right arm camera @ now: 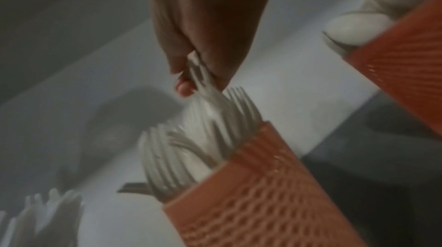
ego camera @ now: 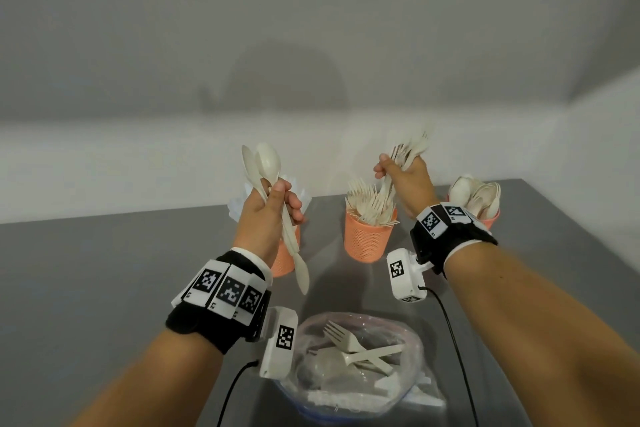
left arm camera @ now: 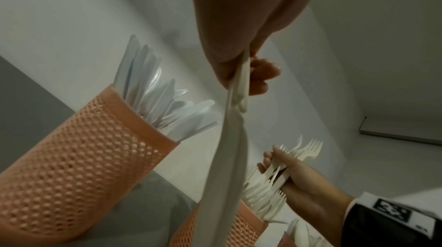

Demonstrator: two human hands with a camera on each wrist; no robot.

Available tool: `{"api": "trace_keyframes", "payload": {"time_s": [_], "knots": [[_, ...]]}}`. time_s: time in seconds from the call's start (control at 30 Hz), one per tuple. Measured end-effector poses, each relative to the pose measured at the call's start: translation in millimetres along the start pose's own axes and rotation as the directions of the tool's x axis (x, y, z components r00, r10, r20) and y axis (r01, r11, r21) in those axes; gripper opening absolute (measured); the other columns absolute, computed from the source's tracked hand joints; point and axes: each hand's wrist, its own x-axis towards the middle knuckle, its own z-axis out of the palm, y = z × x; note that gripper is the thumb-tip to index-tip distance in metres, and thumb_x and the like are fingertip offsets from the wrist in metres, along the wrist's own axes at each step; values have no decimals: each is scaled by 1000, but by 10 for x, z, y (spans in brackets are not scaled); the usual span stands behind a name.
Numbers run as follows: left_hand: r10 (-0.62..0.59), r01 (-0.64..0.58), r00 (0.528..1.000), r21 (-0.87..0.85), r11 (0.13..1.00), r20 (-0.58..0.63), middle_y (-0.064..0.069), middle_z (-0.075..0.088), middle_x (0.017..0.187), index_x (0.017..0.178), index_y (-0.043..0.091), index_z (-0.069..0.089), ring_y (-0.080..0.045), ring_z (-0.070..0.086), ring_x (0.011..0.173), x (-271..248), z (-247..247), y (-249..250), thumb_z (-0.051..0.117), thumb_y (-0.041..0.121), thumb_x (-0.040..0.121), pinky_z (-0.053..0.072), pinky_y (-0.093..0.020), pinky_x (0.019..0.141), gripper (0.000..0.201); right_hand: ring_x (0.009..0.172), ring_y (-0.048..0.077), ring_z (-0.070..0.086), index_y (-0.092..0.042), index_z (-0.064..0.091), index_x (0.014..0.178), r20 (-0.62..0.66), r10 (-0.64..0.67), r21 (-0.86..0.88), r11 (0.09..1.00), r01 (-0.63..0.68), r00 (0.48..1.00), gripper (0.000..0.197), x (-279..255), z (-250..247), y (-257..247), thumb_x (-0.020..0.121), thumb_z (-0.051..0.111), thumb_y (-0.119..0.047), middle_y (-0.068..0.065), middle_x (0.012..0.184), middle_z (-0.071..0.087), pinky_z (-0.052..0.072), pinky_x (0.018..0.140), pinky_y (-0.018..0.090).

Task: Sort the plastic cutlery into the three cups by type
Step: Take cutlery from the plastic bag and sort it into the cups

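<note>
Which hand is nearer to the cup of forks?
Right. The right hand grips a bunch of forks just above the cup of forks. The left hand holds spoons off to that cup's left, in front of the knife cup.

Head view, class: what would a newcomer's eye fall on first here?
Two raised hands: the left hand grips a bunch of spoons, the right hand a bunch of forks above the middle cup. Nearer the viewer, a clear plastic bag on the grey table holds unsorted forks.
</note>
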Motion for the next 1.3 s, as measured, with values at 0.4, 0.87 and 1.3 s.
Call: {"api": "trace_keyframes", "payload": {"time_s": [0.4,0.87,1.3], "knots": [[-16,16,998,2,1000,67,8,56,52,82,15,50,-8,50,46,66,36,-137,37,20,100,48,-27,59,23,101,27,60,-20,58,92,108,148,-383,919,-96,983,31,-15,6,162,85,52,-49,8,101,65,47,93,42],[-52,59,997,-158,986,49,5,55,53,81,14,50,-9,51,45,32,85,-86,37,18,100,51,-25,56,23,147,25,3,-38,16,148,258,307,-876,474,88,916,53,-110,-128,-43,97,12,-53,1,159,13,3,114,56],[-62,76,995,-211,974,71,3,53,54,83,13,49,-9,50,44,-51,147,33,37,20,100,50,-25,58,22,145,32,9,-35,8,149,230,321,-864,502,41,919,59,-189,-125,8,94,13,-58,10,157,16,12,114,59]]}}
